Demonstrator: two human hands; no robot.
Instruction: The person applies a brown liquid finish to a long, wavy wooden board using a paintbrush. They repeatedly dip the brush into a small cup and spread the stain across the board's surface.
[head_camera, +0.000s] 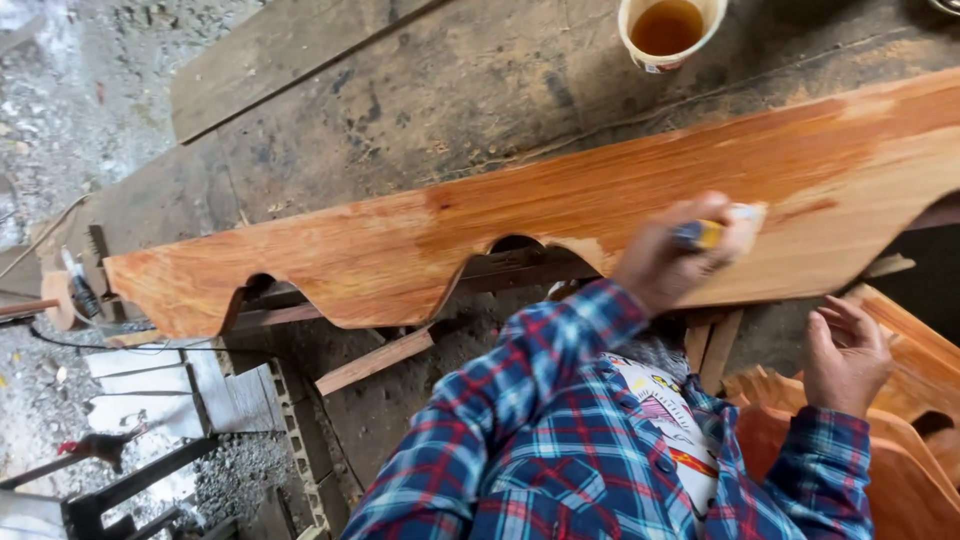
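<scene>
workbench (400, 90): left hand (665, 262) fingers clamped on brush (720, 232) over scalloped board (600, 210); right hand (845, 355) fingers apart.

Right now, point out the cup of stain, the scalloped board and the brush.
cup of stain (668, 30): head view, on the amber liquid inside.
scalloped board (420, 250): head view, on the stained face left of centre.
brush (700, 234): head view, on the handle showing in the left hand (668, 262).
</scene>
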